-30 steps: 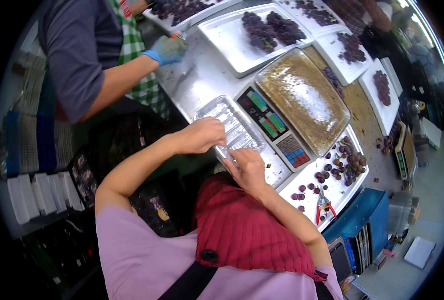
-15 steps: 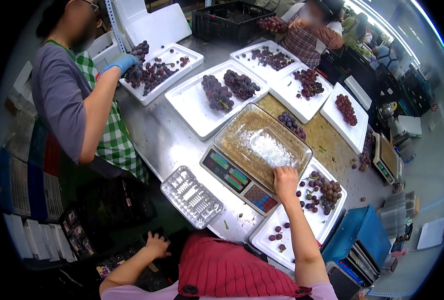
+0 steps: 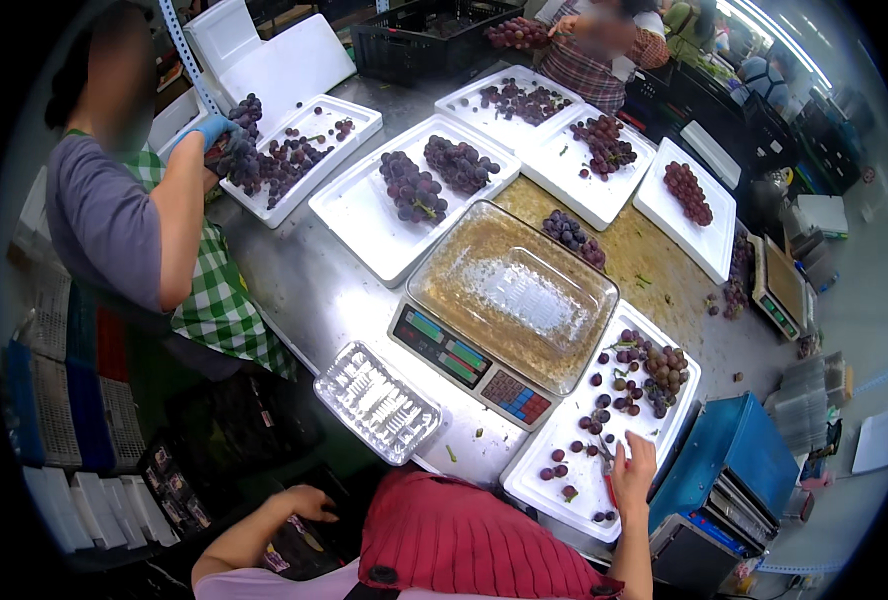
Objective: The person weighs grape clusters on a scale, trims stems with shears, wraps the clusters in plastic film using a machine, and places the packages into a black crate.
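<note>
My right hand (image 3: 634,472) is over the near right corner of a white foam tray (image 3: 534,470), its fingers curled at a pair of red-handled snips (image 3: 611,486) whose blades point toward the loose grapes. A bunch of grapes (image 3: 666,368) lies at the tray's far end. Low on the left, my left hand (image 3: 309,503) hangs beside the table over dark crates, fingers extended and holding nothing visible. Between the trays, a digital scale (image 3: 469,362) bears a clear plastic container (image 3: 524,285). Another clear container (image 3: 379,405) rests at the table's near edge.
White trays with grapes (image 3: 339,210) line the far side. A co-worker in a green checked apron (image 3: 226,300) handles grapes at left; another person (image 3: 584,70) is across the table. Blue folders (image 3: 734,450) and a second scale (image 3: 779,290) are at right.
My right hand has left the container on the scale and come back toward me, to the snips on the near tray. My left hand's spread fingers have drawn closer together.
</note>
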